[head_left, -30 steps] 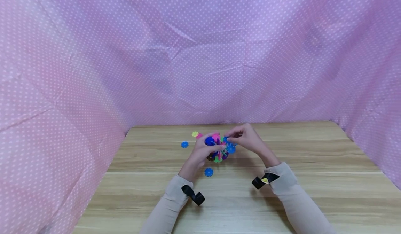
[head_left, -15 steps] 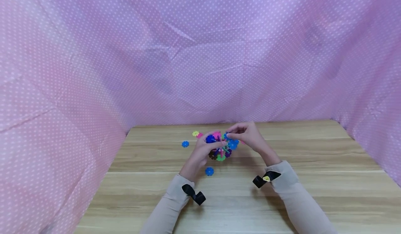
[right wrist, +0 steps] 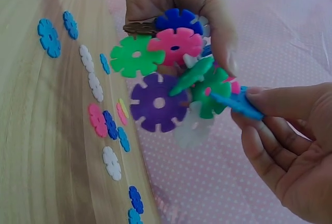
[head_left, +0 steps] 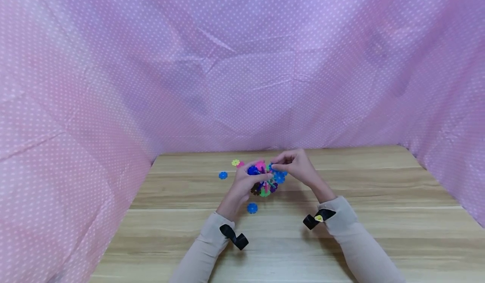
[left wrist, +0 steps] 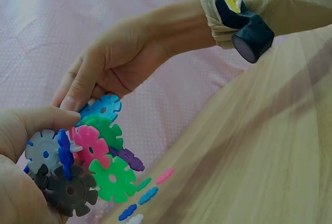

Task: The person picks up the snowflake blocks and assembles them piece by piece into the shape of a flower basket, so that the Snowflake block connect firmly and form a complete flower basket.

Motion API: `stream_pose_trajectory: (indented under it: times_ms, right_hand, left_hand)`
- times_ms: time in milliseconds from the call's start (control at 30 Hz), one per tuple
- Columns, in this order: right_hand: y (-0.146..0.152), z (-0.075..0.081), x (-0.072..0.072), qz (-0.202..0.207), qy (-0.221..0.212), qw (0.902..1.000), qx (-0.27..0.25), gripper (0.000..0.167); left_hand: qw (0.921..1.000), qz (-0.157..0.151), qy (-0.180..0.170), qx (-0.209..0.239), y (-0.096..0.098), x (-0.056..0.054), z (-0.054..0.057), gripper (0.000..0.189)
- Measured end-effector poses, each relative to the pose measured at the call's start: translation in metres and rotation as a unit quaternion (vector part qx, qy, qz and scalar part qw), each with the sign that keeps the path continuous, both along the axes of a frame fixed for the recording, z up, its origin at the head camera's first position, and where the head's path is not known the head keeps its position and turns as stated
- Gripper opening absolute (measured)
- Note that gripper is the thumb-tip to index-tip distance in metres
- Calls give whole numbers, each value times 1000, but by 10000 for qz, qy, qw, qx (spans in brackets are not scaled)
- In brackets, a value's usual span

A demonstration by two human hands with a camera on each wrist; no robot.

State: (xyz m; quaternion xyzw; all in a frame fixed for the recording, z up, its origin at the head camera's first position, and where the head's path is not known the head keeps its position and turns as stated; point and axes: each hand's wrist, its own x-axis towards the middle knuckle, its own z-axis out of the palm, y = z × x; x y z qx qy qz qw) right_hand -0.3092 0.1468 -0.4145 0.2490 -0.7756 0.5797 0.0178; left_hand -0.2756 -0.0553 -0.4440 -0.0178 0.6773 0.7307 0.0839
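A loose blue disc (head_left: pixel 252 208) lies flat on the surface (head_left: pixel 379 198). Beyond it, toward the far edge, the left hand (head_left: pixel 241 183) has its fingers clamped on a raised cluster of notched discs (left wrist: pixel 101 152); the right hand's (head_left: pixel 300 169) fingers pinch a light-blue disc (right wrist: pixel 238 105) at its rim. Farther, a yellow disc (head_left: pixel 235 162) lies before dotted pink cloth (head_left: pixel 242 85).
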Motion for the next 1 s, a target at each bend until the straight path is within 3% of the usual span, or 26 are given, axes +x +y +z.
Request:
stream_pose_trajectory:
  times_ms: [233,500,733,833,1000]
  right_hand:
    - [-2,0,1,133,-124,9998,106,10]
    - [-6,-5,1,152,16,9995,-274,8]
    - [-4,-3,2,107,-61,9998,-164,10]
    - [-2,-2,2,31,-102,9999,-38,12]
    - [-1,0,3,-343,-54,9994,-49,13]
  left_hand:
    - [9998,-45,212,-52,-1,3,-2,59]
    - [9999,40,127,-27,-2,1,-1,59]
    - [9997,-68,30,-229,-5,-3,1,62]
    - [9997,-211,-61,-71,-7,-5,1,61]
    - [9971,-301,-321,624,-9,-6,0,61]
